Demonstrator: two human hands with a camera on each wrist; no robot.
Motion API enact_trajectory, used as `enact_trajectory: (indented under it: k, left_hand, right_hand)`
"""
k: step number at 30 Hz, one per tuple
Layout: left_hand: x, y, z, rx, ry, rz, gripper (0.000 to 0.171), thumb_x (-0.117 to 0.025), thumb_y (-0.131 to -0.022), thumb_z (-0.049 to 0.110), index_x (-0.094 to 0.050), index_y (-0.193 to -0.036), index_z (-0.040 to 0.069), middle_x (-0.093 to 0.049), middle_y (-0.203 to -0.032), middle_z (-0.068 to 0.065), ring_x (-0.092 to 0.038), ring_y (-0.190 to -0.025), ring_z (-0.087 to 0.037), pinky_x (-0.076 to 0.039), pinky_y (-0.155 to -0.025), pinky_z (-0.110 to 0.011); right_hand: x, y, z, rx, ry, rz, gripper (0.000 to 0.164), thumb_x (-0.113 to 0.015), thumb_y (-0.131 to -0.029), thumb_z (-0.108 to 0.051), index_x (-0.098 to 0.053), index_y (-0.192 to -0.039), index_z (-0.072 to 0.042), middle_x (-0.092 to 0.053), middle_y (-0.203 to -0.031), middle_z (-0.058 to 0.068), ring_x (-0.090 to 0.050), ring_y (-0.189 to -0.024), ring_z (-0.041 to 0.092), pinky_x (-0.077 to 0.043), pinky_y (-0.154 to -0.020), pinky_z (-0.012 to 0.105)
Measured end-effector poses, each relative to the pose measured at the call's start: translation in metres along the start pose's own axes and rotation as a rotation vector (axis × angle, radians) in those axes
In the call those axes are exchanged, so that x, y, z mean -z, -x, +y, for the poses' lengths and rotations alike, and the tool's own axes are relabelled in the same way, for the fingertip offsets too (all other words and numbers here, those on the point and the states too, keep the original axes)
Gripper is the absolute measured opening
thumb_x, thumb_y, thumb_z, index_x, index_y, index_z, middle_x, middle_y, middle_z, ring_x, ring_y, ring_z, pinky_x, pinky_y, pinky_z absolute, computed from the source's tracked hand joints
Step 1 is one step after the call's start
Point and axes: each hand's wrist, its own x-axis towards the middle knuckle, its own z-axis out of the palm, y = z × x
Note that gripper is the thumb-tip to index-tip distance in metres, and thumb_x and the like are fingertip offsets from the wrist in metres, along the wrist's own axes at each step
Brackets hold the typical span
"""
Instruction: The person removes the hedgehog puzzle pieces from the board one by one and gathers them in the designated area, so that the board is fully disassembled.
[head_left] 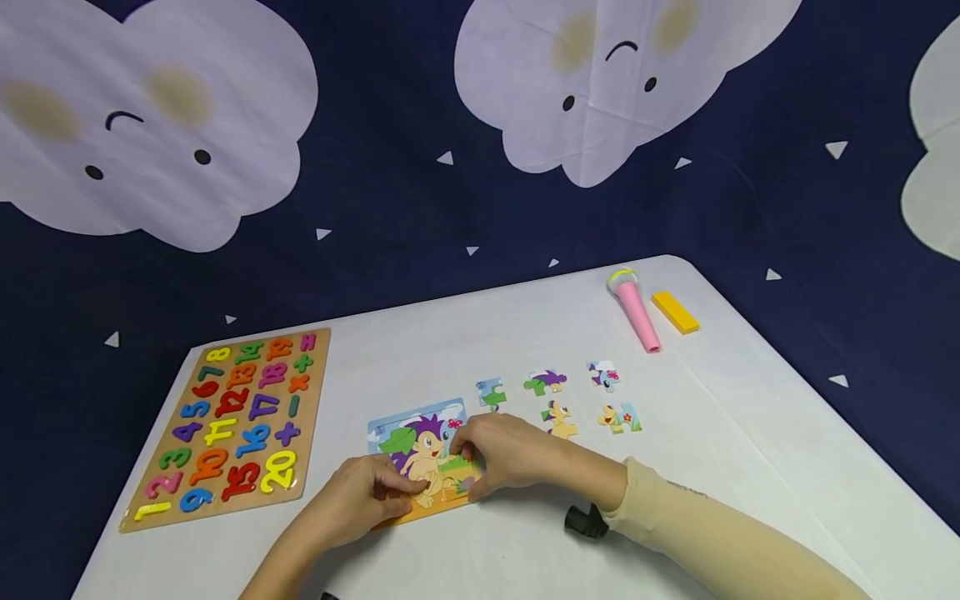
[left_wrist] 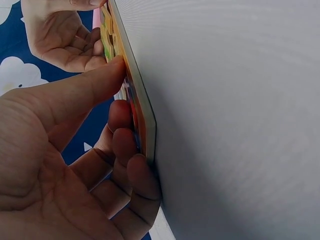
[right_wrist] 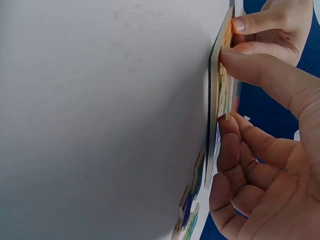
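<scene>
A jigsaw board [head_left: 450, 502] with a purple-haired hedgehog picture lies on the white table. My left hand [head_left: 348, 496] holds its lower left part, the thumb near the front rim and the curled fingers against the left side, as the left wrist view shows. At the right side, my right hand [head_left: 517, 450] pinches a thin puzzle piece [right_wrist: 227, 95] whose edge stands slightly off the board; its thumb touches the board's front rim. The picture on that piece is mostly hidden by the hand. Several loose puzzle pieces [head_left: 602, 375] lie beyond the right hand.
On the left lies a wooden number board [head_left: 311, 417] with coloured numerals. A pink toy microphone [head_left: 636, 317] and a yellow block [head_left: 675, 312] lie at the back right. A small black object [head_left: 585, 522] shows below the right wrist. A dark cloud-patterned cloth [head_left: 390, 208] hangs behind.
</scene>
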Motion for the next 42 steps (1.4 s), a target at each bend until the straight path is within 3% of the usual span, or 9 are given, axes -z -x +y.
enact_trajectory:
  k: [8,17,27,42]
  left_hand:
    - [0.0,-0.001,-0.001,-0.019,-0.017,-0.002,0.022,-0.088,-0.087,0.008,-0.088,-0.105,0.021,-0.064,-0.081,0.005,-0.049,-0.071,-0.01,-0.042,-0.057,-0.025]
    - [0.0,0.0,0.0,0.007,-0.027,0.005,0.022,-0.088,-0.087,0.008,-0.088,-0.105,0.022,-0.063,-0.081,0.004,-0.048,-0.073,-0.012,-0.041,-0.059,-0.025]
    - [0.0,0.0,0.002,0.009,-0.036,0.008,0.022,-0.088,-0.087,0.007,-0.088,-0.105,0.021,-0.063,-0.081,0.005,-0.048,-0.073,-0.011,-0.04,-0.059,-0.024]
    - [0.0,-0.002,0.001,0.01,-0.044,0.003,0.022,-0.087,-0.088,0.007,-0.088,-0.104,0.023,-0.063,-0.08,0.006,-0.048,-0.073,-0.011,-0.04,-0.059,-0.024]
  right_hand:
    - [0.004,0.006,0.006,-0.024,-0.025,-0.007,0.047,-0.096,-0.08,-0.029,-0.078,-0.121,-0.015,-0.066,-0.096,-0.01,-0.055,-0.086,0.003,-0.05,-0.083,0.025]
    - [0.017,0.019,0.016,-0.056,-0.078,0.05,0.051,-0.096,-0.081,-0.024,-0.078,-0.126,-0.008,-0.07,-0.097,-0.004,-0.056,-0.087,0.009,-0.048,-0.079,0.024]
    - [0.029,0.051,0.038,-0.108,-0.116,0.11,0.047,-0.094,-0.082,-0.023,-0.078,-0.125,-0.014,-0.072,-0.109,-0.009,-0.062,-0.097,0.01,-0.055,-0.09,0.029]
    - [0.053,0.103,0.072,-0.134,-0.117,0.172,0.047,-0.093,-0.082,-0.022,-0.078,-0.126,-0.016,-0.071,-0.106,-0.012,-0.063,-0.098,0.011,-0.055,-0.087,0.028]
